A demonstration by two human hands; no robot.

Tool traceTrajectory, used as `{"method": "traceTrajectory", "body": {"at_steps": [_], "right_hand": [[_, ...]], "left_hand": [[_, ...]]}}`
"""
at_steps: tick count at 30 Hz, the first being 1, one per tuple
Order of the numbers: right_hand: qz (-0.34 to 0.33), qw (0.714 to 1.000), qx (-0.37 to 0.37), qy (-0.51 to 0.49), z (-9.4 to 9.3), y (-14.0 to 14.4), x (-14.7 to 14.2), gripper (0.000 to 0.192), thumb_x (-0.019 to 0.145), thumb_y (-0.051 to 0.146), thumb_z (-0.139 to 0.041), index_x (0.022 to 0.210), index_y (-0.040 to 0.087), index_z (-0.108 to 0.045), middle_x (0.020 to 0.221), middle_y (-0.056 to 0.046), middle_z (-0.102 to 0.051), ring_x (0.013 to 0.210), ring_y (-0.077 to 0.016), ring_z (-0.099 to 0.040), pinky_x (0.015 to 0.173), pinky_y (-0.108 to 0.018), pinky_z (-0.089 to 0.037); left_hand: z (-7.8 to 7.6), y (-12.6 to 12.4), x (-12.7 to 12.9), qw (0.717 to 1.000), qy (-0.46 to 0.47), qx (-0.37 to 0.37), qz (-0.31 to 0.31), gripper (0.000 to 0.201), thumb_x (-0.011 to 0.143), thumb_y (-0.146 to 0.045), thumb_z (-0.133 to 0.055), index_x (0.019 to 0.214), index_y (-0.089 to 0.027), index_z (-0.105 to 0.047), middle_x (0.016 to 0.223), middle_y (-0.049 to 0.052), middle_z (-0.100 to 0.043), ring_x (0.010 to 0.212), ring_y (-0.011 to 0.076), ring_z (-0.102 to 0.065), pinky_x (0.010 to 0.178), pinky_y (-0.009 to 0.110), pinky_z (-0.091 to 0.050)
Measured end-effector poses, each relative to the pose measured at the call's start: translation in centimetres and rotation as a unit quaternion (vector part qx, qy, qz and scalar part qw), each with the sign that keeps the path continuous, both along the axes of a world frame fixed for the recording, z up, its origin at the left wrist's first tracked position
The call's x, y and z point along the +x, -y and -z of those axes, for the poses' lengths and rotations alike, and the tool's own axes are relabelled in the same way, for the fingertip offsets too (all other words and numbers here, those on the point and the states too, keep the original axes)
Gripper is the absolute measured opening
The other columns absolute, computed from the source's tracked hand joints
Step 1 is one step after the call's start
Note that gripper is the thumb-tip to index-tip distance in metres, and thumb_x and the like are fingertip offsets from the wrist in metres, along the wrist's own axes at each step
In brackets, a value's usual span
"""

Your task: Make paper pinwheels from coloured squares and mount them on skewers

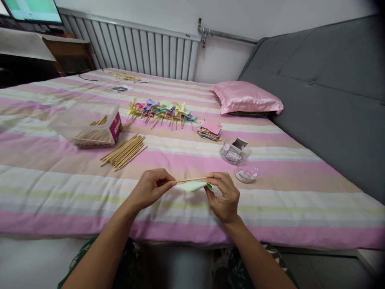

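Observation:
My left hand [155, 185] pinches one end of a thin wooden stick [191, 180] between thumb and fingers. At the stick's other end, my right hand [223, 195] is closed on a pale green paper piece [192, 186], with its fingers also against the stick. The paper hangs just below the stick and looks curled or folded; its exact shape is partly hidden by my right fingers. Both hands are held above the near part of the striped bed. Beyond them lies a row of finished-looking paper pinwheels [164, 110] in several colours, on sticks.
On the striped bedspread [279, 172] are loose sticks [124, 152], a clear plastic box [81, 120] with more sticks, and stacked coloured paper [209, 130]. Two round clear containers [233, 152] stand to the right. Farther off are a pink pillow [248, 97] and a grey headboard [325, 72].

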State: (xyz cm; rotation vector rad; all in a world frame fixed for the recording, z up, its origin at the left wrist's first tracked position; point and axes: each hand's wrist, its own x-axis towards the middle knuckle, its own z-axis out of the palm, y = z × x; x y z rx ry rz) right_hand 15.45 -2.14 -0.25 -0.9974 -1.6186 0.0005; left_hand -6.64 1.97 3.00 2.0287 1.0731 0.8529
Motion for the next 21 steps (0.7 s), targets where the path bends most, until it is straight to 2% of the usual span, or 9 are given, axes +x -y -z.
{"method": "traceTrajectory", "body": {"at_steps": [14,21], "right_hand": [[0.013,1.0,0.019,0.005,0.4,0.01,0.01,0.011,0.078,0.017,-0.059,0.087,0.021,-0.063,0.084,-0.007,-0.064,0.083,-0.0217,-0.06,0.073,-0.039,-0.05],[0.022,0.999,0.011,-0.028,0.01,0.06,-0.24,0.016,0.074,0.011,-0.062,0.083,0.021,-0.053,0.082,-0.005,-0.063,0.08,-0.0199,-0.059,0.072,-0.037,-0.049]], "left_hand": [[0.13,0.09,0.08,1.0,0.003,-0.011,0.007,0.018,0.079,-0.028,-0.059,0.072,-0.013,-0.067,0.06,0.0,-0.055,0.054,0.0092,-0.046,0.049,0.02,-0.033],[0.25,0.1,0.11,1.0,0.002,-0.004,0.009,0.019,0.079,-0.028,-0.059,0.069,-0.013,-0.065,0.06,0.0,-0.055,0.054,0.0089,-0.045,0.05,0.02,-0.033]]}}
